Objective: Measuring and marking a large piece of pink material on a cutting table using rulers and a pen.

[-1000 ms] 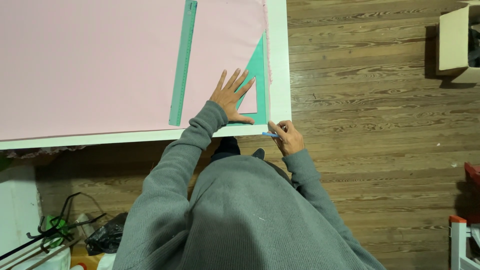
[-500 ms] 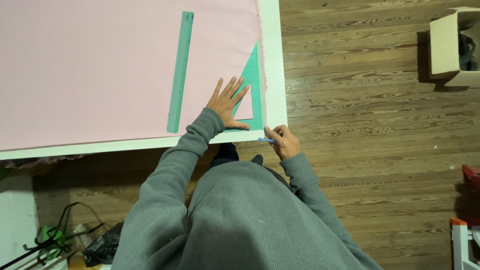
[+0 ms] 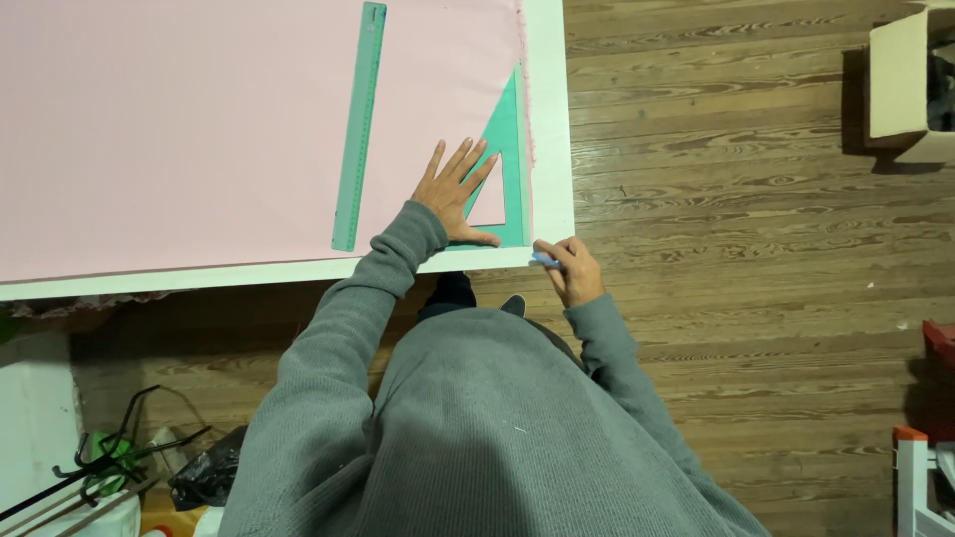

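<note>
In the head view, the left hand (image 3: 456,192) lies flat with fingers spread wide, pressing on a green set square (image 3: 505,129) at the right edge of a pink sheet (image 3: 179,119). The sheet covers most of a white table (image 3: 549,119), whose bare rim shows along the right and near sides. The right hand (image 3: 569,270) is curled closed around a small blue marking tool (image 3: 544,261), its tip at the table's near edge just beside the set square's corner. A long green ruler (image 3: 359,124) lies on the sheet left of the hand, apart from it. A cardboard box (image 3: 900,85) sits far right on the wooden floor (image 3: 736,199)
</note>
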